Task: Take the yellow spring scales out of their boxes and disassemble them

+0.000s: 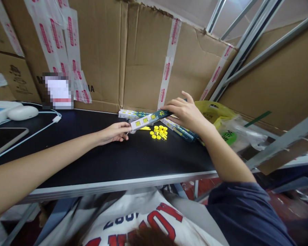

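A long, narrow printed box [146,120], white at one end and dark green at the other, is held slantwise above the black table. My left hand [117,132] is closed on its white end, with a thin metal piece showing by the fingers. Across the dark end lies my right hand [182,110], its fingers bent over the box and partly hiding it. Below the box, small yellow round pieces [159,132] lie in a loose pile, with yellow sticks [145,128] beside them. More boxes of the same print [181,131] rest behind and to the right.
A yellow plastic bag [215,111] and a clear bag [242,135] sit at the right near a metal frame post. At the left are a phone [6,140], a white rounded case [23,113] and a white cable [56,118]. Taped cardboard [100,51] stands behind the table.
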